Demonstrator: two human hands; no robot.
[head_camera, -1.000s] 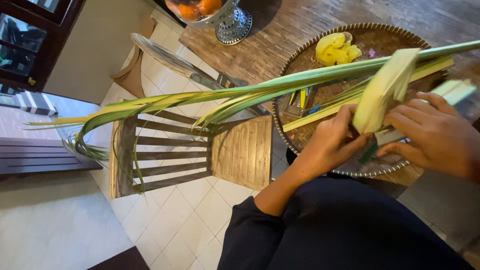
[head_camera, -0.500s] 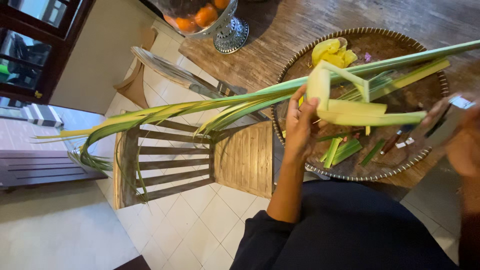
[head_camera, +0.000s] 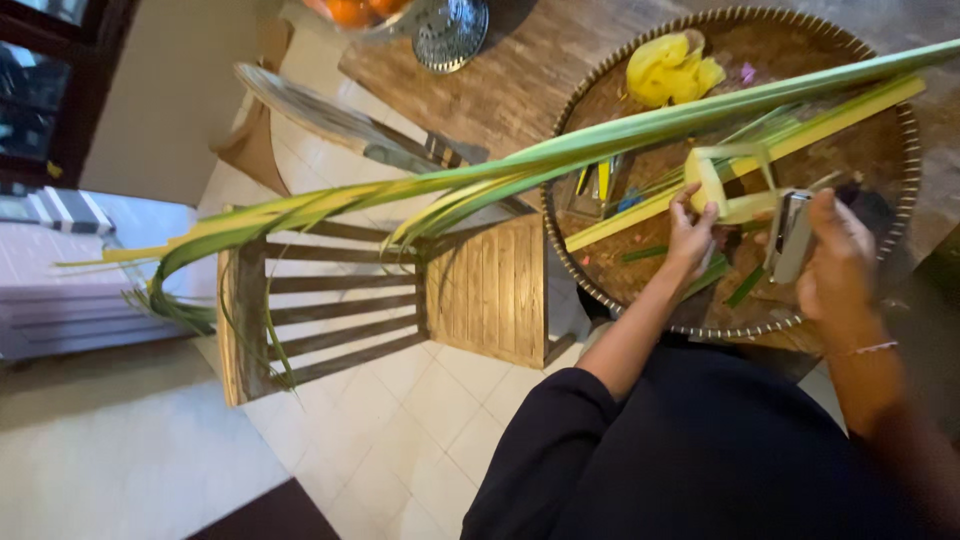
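My left hand (head_camera: 690, 235) pinches a folded strip of pale green palm leaf (head_camera: 722, 178), bent into a small open box shape, over the round woven tray (head_camera: 905, 130). My right hand (head_camera: 838, 262) grips a silver stapler (head_camera: 790, 235) held upright against the right side of the folded strip. A long palm frond (head_camera: 480, 180) lies across the tray and reaches left over a wooden chair (head_camera: 400, 300).
Yellow flower petals (head_camera: 670, 70) and cut leaf scraps (head_camera: 745, 287) lie in the tray. The tray rests on a dark wooden table (head_camera: 510, 80) with a silver footed fruit bowl (head_camera: 445, 30) at the top. White tiled floor (head_camera: 400, 420) is below the chair.
My right hand came back in from the right edge with the stapler and set it against the strip. My left hand lowered the strip, folded tighter, toward the tray.
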